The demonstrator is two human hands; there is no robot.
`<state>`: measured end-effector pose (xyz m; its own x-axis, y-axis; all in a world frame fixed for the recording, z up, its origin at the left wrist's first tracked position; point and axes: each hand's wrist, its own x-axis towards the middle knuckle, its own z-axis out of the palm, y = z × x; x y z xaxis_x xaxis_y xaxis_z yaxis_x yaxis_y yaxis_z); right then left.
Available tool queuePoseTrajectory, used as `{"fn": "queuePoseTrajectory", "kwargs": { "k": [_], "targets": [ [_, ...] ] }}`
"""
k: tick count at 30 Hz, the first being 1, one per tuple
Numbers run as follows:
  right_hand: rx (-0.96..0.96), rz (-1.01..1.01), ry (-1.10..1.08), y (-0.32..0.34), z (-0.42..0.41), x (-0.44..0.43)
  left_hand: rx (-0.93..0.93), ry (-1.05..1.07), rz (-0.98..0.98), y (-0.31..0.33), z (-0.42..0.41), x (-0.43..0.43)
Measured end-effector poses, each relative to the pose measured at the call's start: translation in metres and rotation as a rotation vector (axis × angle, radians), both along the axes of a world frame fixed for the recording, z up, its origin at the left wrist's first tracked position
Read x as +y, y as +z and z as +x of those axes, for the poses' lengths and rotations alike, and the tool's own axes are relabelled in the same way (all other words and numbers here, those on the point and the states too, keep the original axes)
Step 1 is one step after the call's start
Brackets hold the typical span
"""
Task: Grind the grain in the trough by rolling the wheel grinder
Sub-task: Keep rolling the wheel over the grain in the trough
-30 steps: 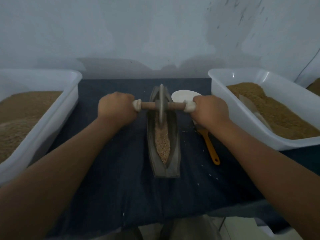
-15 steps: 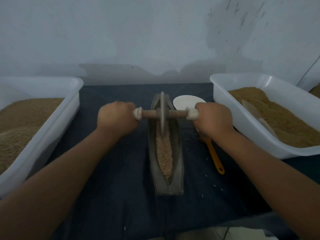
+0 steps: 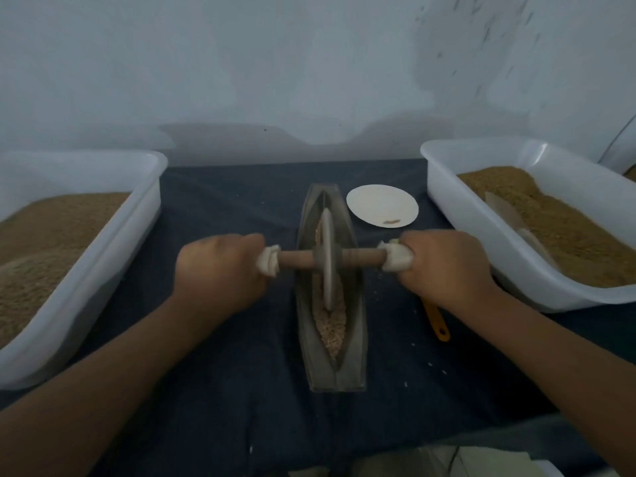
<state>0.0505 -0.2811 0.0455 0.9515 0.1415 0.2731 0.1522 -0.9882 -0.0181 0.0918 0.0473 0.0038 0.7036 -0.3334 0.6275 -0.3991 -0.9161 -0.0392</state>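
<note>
A long grey boat-shaped trough (image 3: 358, 342) lies lengthwise on the dark cloth in the middle. Brown grain (image 3: 333, 325) fills its groove. The wheel grinder (image 3: 327, 261) stands upright in the groove at about mid-length, its wooden axle lying crosswise over the trough. My left hand (image 3: 220, 270) grips the cloth-wrapped left end of the axle. My right hand (image 3: 444, 266) grips the wrapped right end. The handle tips are hidden inside my fists.
A white tub (image 3: 113, 235) of grain stands at the left, another white tub (image 3: 457, 215) with grain and a scoop at the right. A white round plate (image 3: 382, 204) lies behind my right hand. An orange handle (image 3: 438, 325) sticks out under my right wrist.
The wheel has rolled toward me from the far end of the trough to its middle, both hands coming back with it. The plate now shows in full.
</note>
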Motion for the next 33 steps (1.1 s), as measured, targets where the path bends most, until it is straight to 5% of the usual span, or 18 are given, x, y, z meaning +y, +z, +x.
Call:
{"fn": "queuePoseTrajectory", "kwargs": {
  "k": [7,14,25,29,33],
  "targets": [
    [0.031,-0.023,-0.142,0.017,0.070,0.014,0.293,0.199,-0.014,0.028,0.061,-0.028],
    [0.126,0.055,0.016,0.002,-0.018,-0.010,0.010,-0.051,0.077,0.013,-0.036,0.008],
    [0.026,0.074,-0.188,-0.002,0.079,0.005,0.259,0.178,0.100,0.052,0.075,-0.033],
    [0.175,0.011,-0.132,0.004,0.048,0.002,0.251,0.135,0.066,0.035,0.032,-0.019],
    [0.014,0.077,0.045,0.000,-0.014,-0.006,0.071,-0.021,0.016,0.006,-0.033,0.010]
  ]
}}
